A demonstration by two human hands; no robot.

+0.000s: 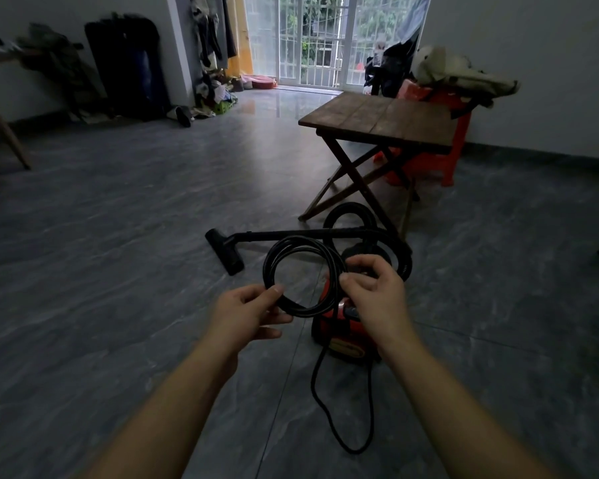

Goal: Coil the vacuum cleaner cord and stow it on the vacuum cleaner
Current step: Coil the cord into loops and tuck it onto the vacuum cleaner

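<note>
A black vacuum cleaner cord [293, 248] is wound into a round coil held up in front of me. My left hand [248, 314] pinches the coil's lower left side. My right hand [374, 288] grips its right side. A loose length of cord hangs down from the coil and loops on the floor [346, 440]. The red vacuum cleaner [339, 335] stands on the floor just behind and below my right hand, partly hidden by it. Its black wand and floor head [227, 250] lie on the floor behind the coil.
A wooden folding table [377, 121] stands right behind the vacuum, with a red plastic stool [436, 160] and piled clothes beyond. Grey tiled floor [118, 219] stretches to the left. Clothes and clutter line the far wall beside a barred glass door [308, 39].
</note>
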